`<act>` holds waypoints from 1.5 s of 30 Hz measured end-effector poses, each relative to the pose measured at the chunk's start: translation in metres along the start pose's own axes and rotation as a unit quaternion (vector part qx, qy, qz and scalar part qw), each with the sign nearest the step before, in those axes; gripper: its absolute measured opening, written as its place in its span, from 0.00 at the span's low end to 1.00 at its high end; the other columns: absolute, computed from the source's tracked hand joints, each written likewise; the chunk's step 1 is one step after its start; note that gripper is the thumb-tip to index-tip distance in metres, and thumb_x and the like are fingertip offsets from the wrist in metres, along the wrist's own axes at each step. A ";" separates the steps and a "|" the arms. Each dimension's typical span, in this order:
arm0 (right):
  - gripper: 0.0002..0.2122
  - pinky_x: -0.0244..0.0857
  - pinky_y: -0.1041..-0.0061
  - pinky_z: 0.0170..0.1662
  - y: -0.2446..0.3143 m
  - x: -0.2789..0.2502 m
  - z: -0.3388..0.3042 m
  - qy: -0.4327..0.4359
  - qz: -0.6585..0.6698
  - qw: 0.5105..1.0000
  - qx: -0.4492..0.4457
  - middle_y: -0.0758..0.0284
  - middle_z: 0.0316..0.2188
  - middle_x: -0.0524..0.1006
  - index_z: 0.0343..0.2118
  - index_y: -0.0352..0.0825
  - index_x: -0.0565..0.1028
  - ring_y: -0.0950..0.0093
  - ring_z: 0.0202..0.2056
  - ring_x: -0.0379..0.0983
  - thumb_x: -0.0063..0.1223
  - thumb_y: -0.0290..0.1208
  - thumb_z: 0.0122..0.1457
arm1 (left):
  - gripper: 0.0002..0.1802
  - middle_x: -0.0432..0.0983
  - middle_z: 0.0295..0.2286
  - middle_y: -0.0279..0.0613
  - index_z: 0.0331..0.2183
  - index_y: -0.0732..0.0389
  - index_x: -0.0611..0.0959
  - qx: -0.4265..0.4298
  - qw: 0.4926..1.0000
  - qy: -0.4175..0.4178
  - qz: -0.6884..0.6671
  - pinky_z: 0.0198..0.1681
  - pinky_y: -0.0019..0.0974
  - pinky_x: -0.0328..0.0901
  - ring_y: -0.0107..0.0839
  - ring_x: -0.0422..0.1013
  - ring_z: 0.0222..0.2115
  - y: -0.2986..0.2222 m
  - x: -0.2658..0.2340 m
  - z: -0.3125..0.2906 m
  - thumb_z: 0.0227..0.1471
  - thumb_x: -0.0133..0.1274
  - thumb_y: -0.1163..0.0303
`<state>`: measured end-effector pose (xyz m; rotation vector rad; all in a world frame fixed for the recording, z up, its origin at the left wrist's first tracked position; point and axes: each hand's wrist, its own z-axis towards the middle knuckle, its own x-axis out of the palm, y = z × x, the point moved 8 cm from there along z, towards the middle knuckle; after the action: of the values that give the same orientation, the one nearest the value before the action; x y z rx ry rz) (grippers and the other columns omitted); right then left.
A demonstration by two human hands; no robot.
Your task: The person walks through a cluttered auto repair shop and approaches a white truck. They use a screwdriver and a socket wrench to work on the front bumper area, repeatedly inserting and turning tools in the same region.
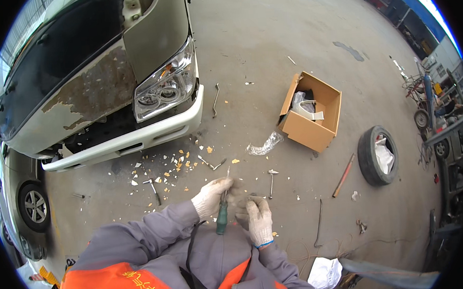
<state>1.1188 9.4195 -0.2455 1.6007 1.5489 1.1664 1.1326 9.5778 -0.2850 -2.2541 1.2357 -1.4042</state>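
Note:
My left hand (212, 197), in a white work glove, is closed around a screwdriver (221, 217). Its green handle hangs down in front of my chest and its thin metal shaft points up past my fingers. Just to the right is my right hand (258, 223), gloved too, with the fingertips of its dirty glove curled together near the screwdriver. Whatever those fingers may pinch is too small to make out. Ahead on the left stands a vehicle front with a peeled paint patch (98, 89), a clear headlight (167, 87) and a white bumper (151, 137).
Paint flakes (179, 161) litter the floor among a hammer (272, 183), a ratchet-like tool (153, 191) and a bent wrench (216, 100). Rightward are an open cardboard box (310, 131), a tire (369, 160), a reddish bar (343, 176) and a thin rod (319, 223). A car (29, 167) stands far left.

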 end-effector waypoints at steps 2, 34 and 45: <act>0.13 0.73 0.76 0.33 0.007 -0.014 0.041 0.062 -0.056 0.996 0.010 0.62 0.39 0.79 0.48 0.29 0.71 0.76 0.33 0.77 0.46 0.33 0.70 | 0.21 0.79 0.38 0.40 0.50 0.65 0.79 0.042 0.998 0.008 -0.052 0.37 0.35 0.74 0.28 0.76 0.31 -0.026 0.030 0.035 0.67 0.49 0.58; 0.14 0.71 0.70 0.48 0.248 0.188 0.572 0.563 -0.256 0.781 -0.090 0.55 0.43 0.80 0.51 0.28 0.76 0.66 0.43 0.79 0.49 0.28 0.66 | 0.19 0.81 0.40 0.51 0.53 0.66 0.72 0.329 0.863 -0.379 -0.057 0.32 0.34 0.75 0.33 0.78 0.30 -0.413 -0.068 0.308 0.66 0.48 0.64; 0.14 0.72 0.79 0.40 0.283 0.305 0.676 0.677 -0.313 0.666 -0.007 0.65 0.39 0.81 0.52 0.29 0.76 0.79 0.38 0.76 0.50 0.26 0.66 | 0.19 0.84 0.33 0.48 0.43 0.67 0.81 0.289 0.633 -0.712 0.092 0.35 0.39 0.73 0.38 0.80 0.29 -0.470 -0.056 0.301 0.64 0.46 0.61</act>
<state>1.8249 9.7811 -0.2242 -0.2643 2.5487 1.9836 1.6227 9.8420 -0.2143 -1.7270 0.2810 0.3016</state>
